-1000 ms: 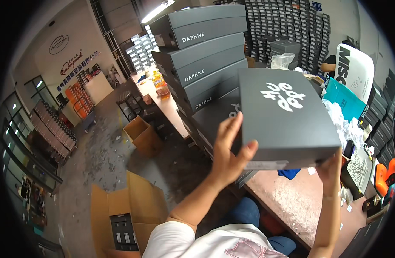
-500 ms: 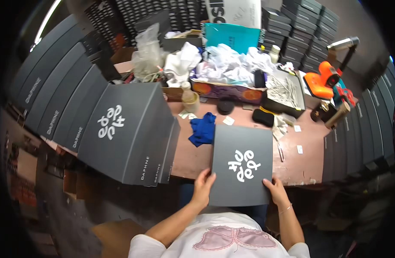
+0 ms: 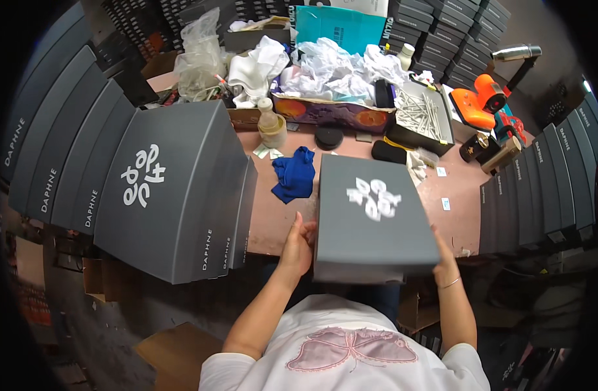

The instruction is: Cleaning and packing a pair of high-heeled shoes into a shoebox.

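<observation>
Head view: a dark grey lidded box (image 3: 372,218) with a pale emblem on its lid sits at the near edge of the reddish worktable (image 3: 273,221), overhanging it toward the person. The left hand (image 3: 298,246) presses flat against the box's left side wall, fingers spread and lying along the card, thumb up by the lid edge. The right hand (image 3: 445,257) is at the box's right near corner; most of it is hidden behind the box, so how far its fingers curl cannot be told, though it appears to be clamping from that side. Both forearms reach up from the lower edge, elbows out, wrists roughly level.

The box looks like stiff cardboard, likely light, with a smooth surface that could slide between bare palms. Its walls would dent under a hard squeeze, and the lid may lift off if taken by the top alone, so opposed pressure low on the two side walls seems the safest hold.

Left of the box stands a leaning row of matching grey boxes (image 3: 175,189); just beyond the box's far left corner lies a blue cloth (image 3: 294,173).
</observation>
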Available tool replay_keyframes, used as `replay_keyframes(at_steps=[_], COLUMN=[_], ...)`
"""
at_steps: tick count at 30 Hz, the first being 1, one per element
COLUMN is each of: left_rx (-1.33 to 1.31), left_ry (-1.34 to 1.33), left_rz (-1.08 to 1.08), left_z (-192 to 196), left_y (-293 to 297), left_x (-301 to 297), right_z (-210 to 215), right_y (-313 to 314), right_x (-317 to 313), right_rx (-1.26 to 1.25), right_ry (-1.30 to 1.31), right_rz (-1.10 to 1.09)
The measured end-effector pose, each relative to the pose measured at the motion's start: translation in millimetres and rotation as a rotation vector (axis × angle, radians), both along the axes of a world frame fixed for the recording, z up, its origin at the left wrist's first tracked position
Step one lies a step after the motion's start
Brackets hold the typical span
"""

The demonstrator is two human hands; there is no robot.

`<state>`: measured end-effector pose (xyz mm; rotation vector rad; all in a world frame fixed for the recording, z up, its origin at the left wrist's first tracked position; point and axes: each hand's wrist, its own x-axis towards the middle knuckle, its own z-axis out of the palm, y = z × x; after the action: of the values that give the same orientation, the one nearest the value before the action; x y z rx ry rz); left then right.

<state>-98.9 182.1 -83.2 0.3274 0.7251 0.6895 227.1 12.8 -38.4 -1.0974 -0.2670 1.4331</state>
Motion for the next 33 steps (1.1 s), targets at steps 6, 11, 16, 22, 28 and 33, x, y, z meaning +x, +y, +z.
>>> replay_keyframes(at_steps=[6,11,16,22,28,33], left_rx=[0.786,1.429,1.576,1.593,1.278,1.268], left_ry=[0.383,0.924,0.984,0.939,0.859,0.435], left_rz=[0.172,0.141,-0.067,-0.217,-0.018,-0.631], left_z=[90,141,156,74,66,94], left_y=[11,53,104,49,-21,-70], left_x=[-20,-36,34,52,-9,-16], right_z=[77,41,39,38,29,103], right_y=[50,66,63,14,11,58], right_x=[-45,-73,-61,-71,-65,-110], right_rx=[0.366,0.208,0.123,-0.076,-0.035,0.346], right_ry=[0.170,0.233,-0.432,-1.905,-1.700,-1.434], right_rz=[-0.161,-0.176,-0.080,0.320,0.223,0.055])
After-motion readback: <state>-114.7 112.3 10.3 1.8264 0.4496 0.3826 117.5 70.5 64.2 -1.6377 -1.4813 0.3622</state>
